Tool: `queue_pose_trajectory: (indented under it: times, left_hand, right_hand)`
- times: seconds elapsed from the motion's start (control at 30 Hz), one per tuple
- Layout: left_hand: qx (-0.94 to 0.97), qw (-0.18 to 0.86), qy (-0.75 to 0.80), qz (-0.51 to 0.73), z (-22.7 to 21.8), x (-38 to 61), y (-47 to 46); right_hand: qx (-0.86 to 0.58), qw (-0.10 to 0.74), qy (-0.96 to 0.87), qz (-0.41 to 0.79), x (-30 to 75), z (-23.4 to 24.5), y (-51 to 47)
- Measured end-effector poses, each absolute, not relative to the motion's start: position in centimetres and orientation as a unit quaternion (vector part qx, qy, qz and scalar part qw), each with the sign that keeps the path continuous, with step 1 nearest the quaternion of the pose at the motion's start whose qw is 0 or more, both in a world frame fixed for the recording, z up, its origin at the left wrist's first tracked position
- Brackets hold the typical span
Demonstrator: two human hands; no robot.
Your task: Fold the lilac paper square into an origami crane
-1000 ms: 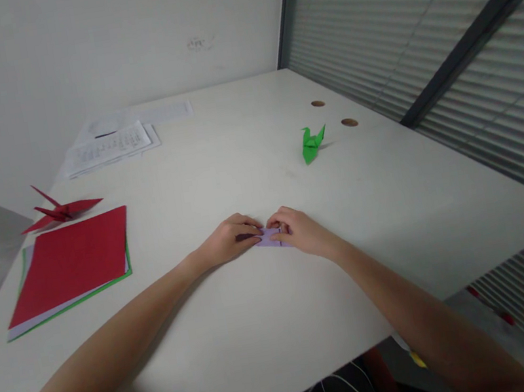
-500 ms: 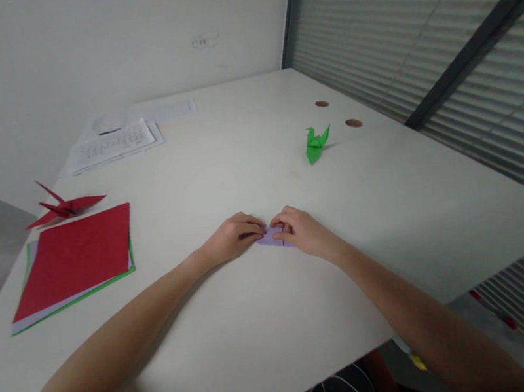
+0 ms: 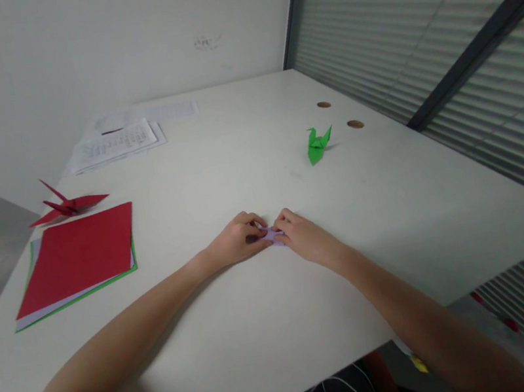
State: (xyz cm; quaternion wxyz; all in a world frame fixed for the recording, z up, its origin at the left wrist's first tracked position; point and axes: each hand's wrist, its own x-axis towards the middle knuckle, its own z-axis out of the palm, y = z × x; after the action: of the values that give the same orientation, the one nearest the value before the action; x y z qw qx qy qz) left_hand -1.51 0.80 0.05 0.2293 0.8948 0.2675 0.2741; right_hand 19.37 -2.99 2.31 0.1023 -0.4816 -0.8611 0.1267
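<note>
A small folded piece of purple paper (image 3: 273, 236) lies on the white table between my hands, much of it hidden under the fingers. My left hand (image 3: 242, 237) pinches its left end, thumb below and fingertips above. On the right end, the fingers and thumb of my right hand (image 3: 300, 233) close on the paper. Farther off, a green paper crane (image 3: 318, 146) stands to the right. At the left sits a red paper crane (image 3: 69, 206), just behind a stack of red, purple and green paper sheets (image 3: 82, 256).
Written and printed pages (image 3: 114, 144) lie at the back left of the table (image 3: 245, 338). Two round holes, a nearer one (image 3: 355, 124) and a farther one (image 3: 324, 104), pierce the right side. Window blinds (image 3: 415, 32) run along the right edge. Cables (image 3: 344, 385) hang below the front edge.
My left thumb has slid right along the paper, and the left fingers are more bent. Less of the purple paper shows now. The view has shifted slightly.
</note>
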Motion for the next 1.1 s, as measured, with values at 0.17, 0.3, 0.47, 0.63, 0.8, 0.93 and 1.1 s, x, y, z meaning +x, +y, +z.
queue_pose_trajectory:
  times: [0.17,0.3,0.47,0.63,0.8,0.93,1.1]
  left_hand:
    - [0.896,0.226,0.266,0.273,-0.1,-1.4,0.7]
    - [0.898,0.218,0.264,0.277,-0.2,-1.3,0.9]
    - [0.9,0.217,0.267,0.269,-0.5,-1.4,1.1]
    - [0.897,0.227,0.261,0.276,-0.7,-1.5,1.3]
    - [0.899,0.228,0.249,0.278,-0.6,-1.4,1.5]
    - [0.899,0.232,0.252,0.272,-0.5,-1.5,1.6]
    - [0.904,0.196,0.245,0.29,0.0,-1.8,1.2]
  right_hand:
    - [-0.487,0.041,-0.872,-0.001,18.8,2.1,-3.9]
    - [-0.5,0.027,-0.864,-0.061,18.1,2.2,-4.9]
    - [-0.515,0.054,-0.853,-0.072,18.2,1.8,-5.5]
    - [-0.478,0.148,-0.866,-0.009,19.7,0.8,-7.2]
    - [-0.461,0.142,-0.875,0.038,20.4,0.9,-8.6]
    - [-0.459,0.122,-0.877,0.066,20.8,1.4,-8.7]
    - [-0.46,0.121,-0.877,0.065,21.1,1.3,-8.8]
